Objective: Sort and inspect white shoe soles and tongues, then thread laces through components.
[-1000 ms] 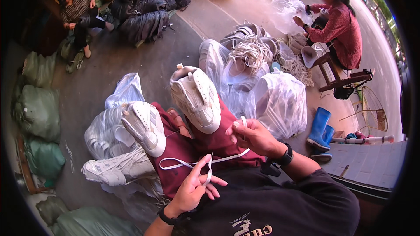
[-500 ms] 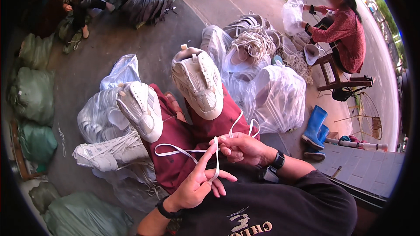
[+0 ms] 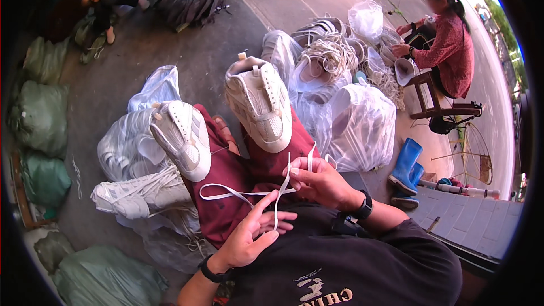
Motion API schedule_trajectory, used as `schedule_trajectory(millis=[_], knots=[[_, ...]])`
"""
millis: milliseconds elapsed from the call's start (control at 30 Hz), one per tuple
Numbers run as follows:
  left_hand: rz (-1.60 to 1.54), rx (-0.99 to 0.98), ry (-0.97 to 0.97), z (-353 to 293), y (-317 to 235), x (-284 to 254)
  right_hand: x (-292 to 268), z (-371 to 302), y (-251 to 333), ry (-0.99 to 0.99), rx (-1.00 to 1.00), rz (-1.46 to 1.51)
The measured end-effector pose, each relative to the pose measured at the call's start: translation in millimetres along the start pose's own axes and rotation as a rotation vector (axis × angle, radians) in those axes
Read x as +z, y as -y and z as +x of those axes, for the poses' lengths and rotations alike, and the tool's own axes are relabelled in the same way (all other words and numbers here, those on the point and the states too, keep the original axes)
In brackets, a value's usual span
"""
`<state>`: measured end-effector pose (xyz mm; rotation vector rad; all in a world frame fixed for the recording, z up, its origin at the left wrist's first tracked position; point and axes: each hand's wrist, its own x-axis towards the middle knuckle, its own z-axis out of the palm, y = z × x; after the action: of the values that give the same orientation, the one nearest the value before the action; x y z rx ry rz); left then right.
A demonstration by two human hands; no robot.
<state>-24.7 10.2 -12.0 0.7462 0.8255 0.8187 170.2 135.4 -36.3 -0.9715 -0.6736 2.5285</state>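
A white shoelace (image 3: 276, 211) stretches between my hands above my lap, one loop lying over the dark red trousers (image 3: 226, 215). My right hand (image 3: 323, 184) pinches the lace between thumb and fingers, a short end sticking up from the grip. Beside the hanging strand, my left hand (image 3: 249, 238) has its fingers spread, the index fingertip close to the lace. Two off-white high-top shoes rest on my legs: the left shoe (image 3: 192, 156) and the right shoe (image 3: 266, 110). Their tongues show, with no laces across them.
Clear plastic bags of shoes lie left (image 3: 122, 153) and right (image 3: 362, 124). A pile of laces (image 3: 328, 56) tops the right heap. Blue boots (image 3: 406, 161) stand farther right. A person in red (image 3: 450, 45) sits on a wooden stool (image 3: 425, 96). Green sacks (image 3: 42, 113) line the left.
My right hand has risen slightly, and a lace end now points up from it. The left hand's index finger has come out of the lace crossing. The seated person's plastic bag has been put down.
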Motion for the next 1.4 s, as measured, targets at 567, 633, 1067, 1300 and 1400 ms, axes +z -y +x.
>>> schedule_trajectory(millis=[567, 633, 1067, 1300, 1400], knots=[[-0.052, 0.018, -0.190, 27, 14, -18, 16, 9, -10, -0.005, -0.086, -0.175], [-0.065, 0.015, -0.184, 27, 16, -19, 15, 9, -10, -0.023, -0.083, -0.196], [-0.057, 0.052, -0.188, 36, 9, -17, 25, 10, -15, -0.131, -0.154, -0.280], [-0.145, 0.050, -0.225, 33, 10, -17, 32, 12, -18, -0.198, -0.143, -0.249], [-0.147, 0.118, -0.253, 31, 15, -16, 37, 15, -22, -0.162, -0.124, -0.210]])
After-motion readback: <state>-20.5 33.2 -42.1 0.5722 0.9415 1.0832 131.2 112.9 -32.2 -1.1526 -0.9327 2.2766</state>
